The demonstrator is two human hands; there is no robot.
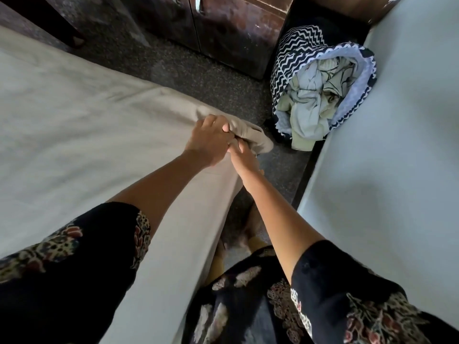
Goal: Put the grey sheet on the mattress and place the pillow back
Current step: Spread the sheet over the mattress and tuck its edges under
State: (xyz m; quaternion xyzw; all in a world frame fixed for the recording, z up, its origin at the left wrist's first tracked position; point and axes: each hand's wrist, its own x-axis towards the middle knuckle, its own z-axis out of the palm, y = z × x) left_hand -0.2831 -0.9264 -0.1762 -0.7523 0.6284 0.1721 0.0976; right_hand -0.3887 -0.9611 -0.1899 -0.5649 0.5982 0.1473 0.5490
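Both hands are gripping the bunched corner of the grey sheet [82, 125].
Smooth matte cloth is draping the mattress [178, 244]; left hand [211, 142] fingers are curling over the wrinkled wad, right hand [244, 158] fingers pinching beneath; beyond, a zigzag fabric basket [293, 58] is holding crumpled laundry.

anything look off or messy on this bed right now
The grey sheet lies mostly smooth, but its corner is bunched into a loose wad where the left hand and right hand grip it. A patterned bundle of crumpled cloths sits on the floor nearby.
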